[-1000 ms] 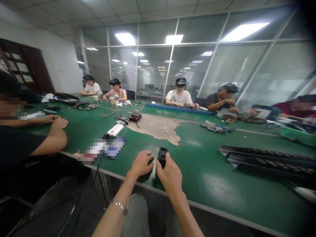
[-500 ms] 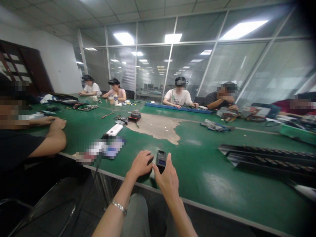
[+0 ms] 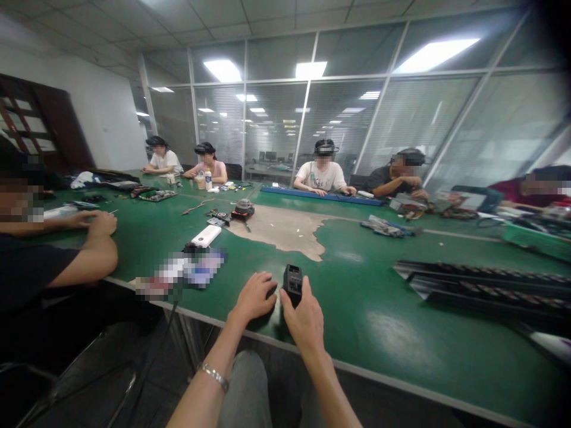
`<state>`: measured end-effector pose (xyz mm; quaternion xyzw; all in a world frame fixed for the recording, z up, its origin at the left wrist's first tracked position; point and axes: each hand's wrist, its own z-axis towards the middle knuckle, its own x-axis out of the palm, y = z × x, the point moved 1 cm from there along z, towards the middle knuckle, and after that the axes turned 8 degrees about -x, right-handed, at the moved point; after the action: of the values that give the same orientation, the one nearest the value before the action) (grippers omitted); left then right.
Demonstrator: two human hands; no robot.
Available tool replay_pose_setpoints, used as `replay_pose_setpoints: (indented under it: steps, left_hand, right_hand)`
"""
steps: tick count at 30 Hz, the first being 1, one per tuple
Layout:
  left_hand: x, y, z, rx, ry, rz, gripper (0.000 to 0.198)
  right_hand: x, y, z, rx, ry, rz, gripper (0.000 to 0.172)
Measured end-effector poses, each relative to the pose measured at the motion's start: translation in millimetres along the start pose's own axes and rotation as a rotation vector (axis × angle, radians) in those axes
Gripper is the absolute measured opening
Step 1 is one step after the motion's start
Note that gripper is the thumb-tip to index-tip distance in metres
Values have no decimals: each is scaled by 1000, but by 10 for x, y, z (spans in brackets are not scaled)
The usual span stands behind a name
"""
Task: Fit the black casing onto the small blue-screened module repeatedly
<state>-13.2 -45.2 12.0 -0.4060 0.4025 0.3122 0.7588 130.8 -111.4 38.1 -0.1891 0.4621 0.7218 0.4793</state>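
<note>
My right hand [image 3: 306, 318] grips a small black box-shaped device [image 3: 292, 278], with the thumb on its left side and the fingers on its right. Recesses that look like sockets show on the side facing me; its exact kind is unclear. Just left of it, my left hand [image 3: 256, 295] rests palm down on the green tabletop [image 3: 348, 309], fingers stretched forward and slightly bent. It is apart from the device, and nothing shows in it. A metal bracelet [image 3: 215, 376] circles my left wrist.
A white power bank [image 3: 206, 236] lies ahead to the left, near a blurred-out patch. Beyond sits a dark round part [image 3: 243, 208] by a brown sheet [image 3: 285, 229]. Long black slotted strips [image 3: 482, 288] lie right. A person's arm [image 3: 96, 244] rests at left; several people sit opposite.
The black device has turned in my right hand and now shows a different side, with recesses. My right thumb and fingers have closed around it. My left hand has stayed in place.
</note>
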Motion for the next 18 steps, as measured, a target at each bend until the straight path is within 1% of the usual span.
replay_pose_setpoints:
  steps: [4, 8, 11, 13, 15, 18]
  left_hand:
    - [-13, -9, -4, 5, 5, 7, 39]
    - [-17, -19, -8, 10, -4, 8, 38]
    - [-13, -22, -9, -1, -3, 13, 39]
    - [-16, -26, -7, -6, 10, 21, 40]
    - [-29, -33, -6, -3, 28, 28, 41]
    - [-62, -52, -7, 14, 61, 31, 45]
  right_hand:
    - [-190, -60, 121, -4, -84, 60, 76]
    - [-286, -327, 106, 31, -114, 16, 76]
    - [-258, -569, 30, 48, -99, -39, 75]
    - [-216, -687, -23, 43, -87, -63, 74]
    - [-175, -758, -64, 32, -76, -84, 73]
    - [-135, -794, -99, -5, -60, -120, 72]
